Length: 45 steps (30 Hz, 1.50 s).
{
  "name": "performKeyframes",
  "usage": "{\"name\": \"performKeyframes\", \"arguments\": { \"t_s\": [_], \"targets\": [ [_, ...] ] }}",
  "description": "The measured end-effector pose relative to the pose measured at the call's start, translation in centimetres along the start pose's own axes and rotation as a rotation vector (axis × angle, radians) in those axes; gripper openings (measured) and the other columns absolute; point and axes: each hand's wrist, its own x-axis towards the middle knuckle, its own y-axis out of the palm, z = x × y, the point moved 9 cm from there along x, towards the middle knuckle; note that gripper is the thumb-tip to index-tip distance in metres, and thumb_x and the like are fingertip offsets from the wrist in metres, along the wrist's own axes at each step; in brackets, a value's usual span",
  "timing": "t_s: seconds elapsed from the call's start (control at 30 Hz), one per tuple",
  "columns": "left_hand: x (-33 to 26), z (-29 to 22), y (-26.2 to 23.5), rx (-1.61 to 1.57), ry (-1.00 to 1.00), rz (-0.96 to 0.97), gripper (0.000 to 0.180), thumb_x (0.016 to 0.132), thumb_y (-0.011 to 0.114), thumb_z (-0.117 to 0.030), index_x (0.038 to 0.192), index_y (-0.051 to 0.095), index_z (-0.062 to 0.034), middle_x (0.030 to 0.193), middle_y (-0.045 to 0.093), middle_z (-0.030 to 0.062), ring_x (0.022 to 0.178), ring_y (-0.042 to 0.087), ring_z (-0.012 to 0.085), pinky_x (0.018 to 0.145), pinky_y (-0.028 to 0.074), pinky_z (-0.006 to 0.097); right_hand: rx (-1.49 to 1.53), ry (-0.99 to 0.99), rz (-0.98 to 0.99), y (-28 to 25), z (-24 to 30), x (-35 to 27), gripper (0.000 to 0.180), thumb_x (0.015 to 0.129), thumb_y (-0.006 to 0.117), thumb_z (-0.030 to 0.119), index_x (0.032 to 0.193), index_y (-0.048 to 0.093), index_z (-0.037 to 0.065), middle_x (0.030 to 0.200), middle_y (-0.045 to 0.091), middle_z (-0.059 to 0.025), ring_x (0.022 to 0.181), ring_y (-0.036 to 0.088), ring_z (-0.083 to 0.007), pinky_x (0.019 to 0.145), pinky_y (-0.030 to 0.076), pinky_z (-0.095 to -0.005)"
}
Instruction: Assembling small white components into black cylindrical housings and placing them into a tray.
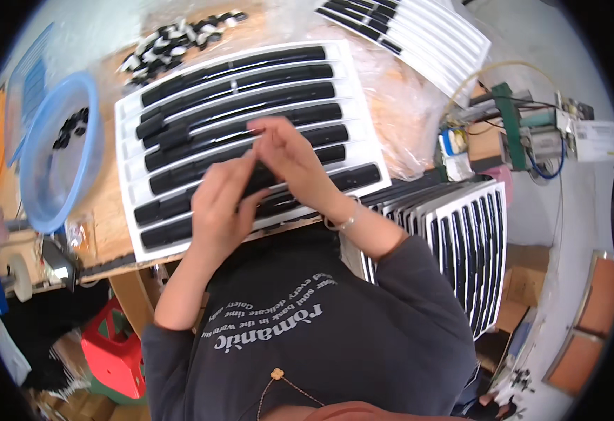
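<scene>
My left hand [219, 200] and my right hand [291, 161] meet above a white tray [361, 105] lying on the wooden table. The fingers of both are drawn together at the meeting point. Whatever they pinch is hidden behind the fingers and cannot be made out. Several glossy black tube-shaped pieces [240, 69] lie in rows across the tray, some with a thicker section at one end. My hands cover the middle of the lower rows.
A heap of small black and white caps [174, 45] lies beyond the tray. At left stands a blue basin [95, 133] with small black parts. Another white tray [444, 38] is at far right, near a green-framed device [509, 126]. Filled trays [465, 245] stand stacked beside my right arm.
</scene>
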Motion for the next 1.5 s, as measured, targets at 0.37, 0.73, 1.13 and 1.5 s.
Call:
{"name": "performKeyframes", "arguments": {
  "t_s": [0.37, 0.73, 1.13, 1.5],
  "targets": [
    [1.6, 0.5, 14.9, 0.177, 0.102, 0.437, 0.047, 0.076, 0.066, -0.008, 0.120, 0.054, -0.0003, 0.103, 0.054, 0.0119, 0.094, 0.051, 0.0283, 0.082, 0.042, 0.036, -0.775, 0.183, -0.786, -21.7, 3.4, -11.5, 0.016, 0.085, 0.069, 0.010, 0.093, 0.063, -0.002, 0.076, 0.065, -0.0011, 0.065, 0.054, -0.0030, 0.060, 0.042, -0.0163],
    [0.4, 0.2, 17.4, 0.395, 0.177, 0.633, 0.046, 0.085, 0.060, -0.024, 0.124, 0.053, 0.0004, 0.106, 0.051, 0.0096, 0.095, 0.045, 0.0257, 0.082, 0.035, 0.037, -1.230, -0.003, -0.627, -19.4, 1.4, -10.0, 0.018, 0.080, 0.072, 0.016, 0.087, 0.068, 0.000, 0.073, 0.057, -0.0040, 0.062, 0.054, -0.0165, 0.058, 0.044, -0.0287],
    [5.5, 2.8, 19.9, 0.064, 0.309, 0.485, 0.032, 0.073, 0.069, -0.015, 0.102, 0.057, -0.0112, 0.096, 0.050, 0.0106, 0.088, 0.050, 0.0283, 0.073, 0.041, 0.037, -1.169, -0.217, -0.649, -15.7, 11.7, -2.3, 0.018, 0.083, 0.067, 0.013, 0.093, 0.068, -0.001, 0.076, 0.063, -0.0090, 0.065, 0.056, -0.0168, 0.059, 0.046, -0.0289],
    [5.7, 4.9, 3.6, -0.155, -0.224, 0.134, 0.053, 0.066, 0.071, 0.002, 0.116, 0.053, -0.0036, 0.106, 0.057, 0.0162, 0.099, 0.056, 0.0338, 0.081, 0.048, 0.038, -1.561, -0.525, 0.532, -2.7, -8.9, 29.2, 0.012, 0.081, 0.055, 0.005, 0.091, 0.062, 0.006, 0.089, 0.063, -0.0122, 0.082, 0.064, -0.0317, 0.069, 0.051, -0.0424]
  ]
}}
